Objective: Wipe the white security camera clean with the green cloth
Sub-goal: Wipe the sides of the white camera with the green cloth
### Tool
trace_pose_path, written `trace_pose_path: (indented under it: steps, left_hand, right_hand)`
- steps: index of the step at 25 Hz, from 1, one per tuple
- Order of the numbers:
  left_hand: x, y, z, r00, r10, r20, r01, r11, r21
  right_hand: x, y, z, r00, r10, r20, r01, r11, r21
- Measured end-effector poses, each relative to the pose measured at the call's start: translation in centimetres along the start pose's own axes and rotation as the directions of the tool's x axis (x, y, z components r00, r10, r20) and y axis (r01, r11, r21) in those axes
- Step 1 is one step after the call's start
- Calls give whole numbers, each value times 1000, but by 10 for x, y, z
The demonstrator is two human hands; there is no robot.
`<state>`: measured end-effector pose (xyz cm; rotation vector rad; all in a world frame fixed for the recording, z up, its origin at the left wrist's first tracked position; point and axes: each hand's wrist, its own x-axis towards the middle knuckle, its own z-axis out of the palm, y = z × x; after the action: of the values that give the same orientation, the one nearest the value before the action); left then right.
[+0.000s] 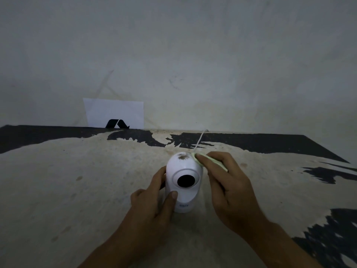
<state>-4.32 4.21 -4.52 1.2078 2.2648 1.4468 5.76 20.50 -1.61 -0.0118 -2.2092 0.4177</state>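
The white security camera (183, 169) stands upright in the middle of the worn table, its round black lens facing me. A brown patch of dirt (182, 156) sits on its domed top. My left hand (154, 202) grips the camera's left side and front, thumb across the lower body. My right hand (229, 188) holds the folded green cloth (199, 160) pressed against the upper right of the dome, beside the dirt. Most of the cloth is hidden under my fingers.
A thin white cable (200, 141) runs from behind the camera toward the wall. The table (96, 180) has peeling black and beige paint. A white sheet with a black logo (116, 115) leans against the wall at the back left.
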Motion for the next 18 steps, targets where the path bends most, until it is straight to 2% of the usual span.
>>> trace_pose_path:
  steps: [5,10,15,18]
  left_hand:
    - [0,4,0,1000,7,11,-7,1000,-4]
    - [-1,6,-2,1000,9,11,-9,1000,18]
    - [0,6,-1,1000,-1,8,1,1000,1]
    - [0,4,-2,1000,-3,12,3,1000,-5]
  right_hand:
    - [1,8,1,998,70,0,-70,996,-50]
    - [0,-9,4,996,-73,-55,69,995,-65]
    - [1,13,11,995,59,-79,-60,998,-12]
    - [2,-3,7,993,-26,-116,21,999,-43]
